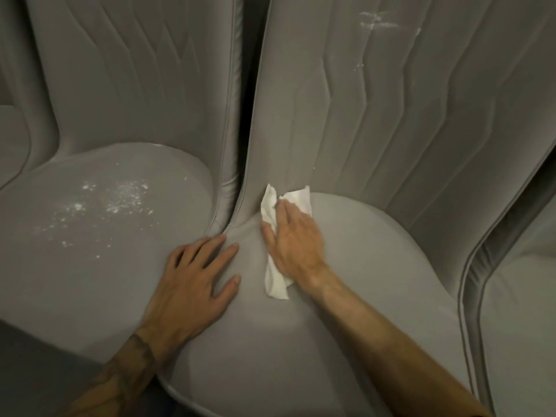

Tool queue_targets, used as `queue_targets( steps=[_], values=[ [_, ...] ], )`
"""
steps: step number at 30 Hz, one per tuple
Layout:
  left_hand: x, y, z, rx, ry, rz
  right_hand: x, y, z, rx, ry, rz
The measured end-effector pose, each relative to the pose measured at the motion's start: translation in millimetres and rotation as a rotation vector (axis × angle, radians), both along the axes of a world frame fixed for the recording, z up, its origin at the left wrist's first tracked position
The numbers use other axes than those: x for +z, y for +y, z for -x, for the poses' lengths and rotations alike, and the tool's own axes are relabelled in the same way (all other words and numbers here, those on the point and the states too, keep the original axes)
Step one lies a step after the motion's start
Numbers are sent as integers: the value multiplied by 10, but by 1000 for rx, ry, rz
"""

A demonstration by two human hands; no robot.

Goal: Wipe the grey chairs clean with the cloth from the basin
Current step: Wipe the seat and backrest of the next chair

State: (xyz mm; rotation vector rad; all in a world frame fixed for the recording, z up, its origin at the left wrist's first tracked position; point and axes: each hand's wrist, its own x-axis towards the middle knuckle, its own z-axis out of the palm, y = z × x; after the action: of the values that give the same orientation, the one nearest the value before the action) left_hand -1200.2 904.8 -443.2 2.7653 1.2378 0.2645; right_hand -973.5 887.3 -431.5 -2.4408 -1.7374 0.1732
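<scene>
A: Wiping where?

B: Pressing the white cloth (275,281) with the right hand (296,240) onto the far left part of the middle seat (376,266), close against the foot of its backrest (346,115).

A: Pinching it?

B: No, pinning it under straight fingers lying close together, with the thumb angled off to the left. Probably loading more of the cloth that way, though blurring a little at the fingertips.

A: And doing what with the left hand (195,272)?

B: Resting it palm down with the fingers spread, across the join between the left seat (75,281) and the middle one, just left of the cloth. Likely bracing while leaning in.

A: Leaving much?

B: Judging plenty. Looking at white powder (120,203) scattered over the left seat, well apart from the cloth, and a white smear (377,22) high on the middle backrest. Not seeing the basin anywhere.
</scene>
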Motion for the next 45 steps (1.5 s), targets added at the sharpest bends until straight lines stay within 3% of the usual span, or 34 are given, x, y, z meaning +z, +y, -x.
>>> queue_targets(
  steps=[4, 7, 12, 15, 18, 23, 28, 31, 34, 36, 39, 42, 45],
  values=[
    [41, -32, -25, 5, 7, -12, -8, -298, -815, -179, -104, 19],
    [76, -46, -47, 17, 4, -11, -11, -242, -772, -275, -96, 22],
    [96, -40, -55, 14, 23, 12, -152, 17, 319, 86, 39, -53],
    [77, -26, -34, 9, 40, 25, -96, -40, 96, 200, 126, -79],
    [63, -26, -37, 5, 41, 4, -74, -227, -542, 69, 78, -60],
    [184, 126, -263, 35, -18, -39, 25, -660, -1276, -296, 101, -215],
    [507, 493, -863, -33, -234, -167, 286, -598, -1256, -407, 276, -673],
    [738, 791, -1303, -76, -346, -312, 721, -513, -1475, -282, 113, -987],
    [923, 1059, -1660, -42, -376, -489, 1196, -335, -1858, -301, -138, -1113],
    [1024, 1248, -1841, 12, -396, -585, 1268, -204, -2014, -285, -271, -1092],
    [1158, 1564, -2013, 33, -428, -680, 874, -90, -2049, -224, -512, -896],
    [1135, 1783, -2065, -14, -407, -755, 588, -57, -2110, -248, -559, -789],
    [1073, 1856, -2087, -8, -424, -788, 849, 58, -2202, -293, -608, -806]
  ],
)
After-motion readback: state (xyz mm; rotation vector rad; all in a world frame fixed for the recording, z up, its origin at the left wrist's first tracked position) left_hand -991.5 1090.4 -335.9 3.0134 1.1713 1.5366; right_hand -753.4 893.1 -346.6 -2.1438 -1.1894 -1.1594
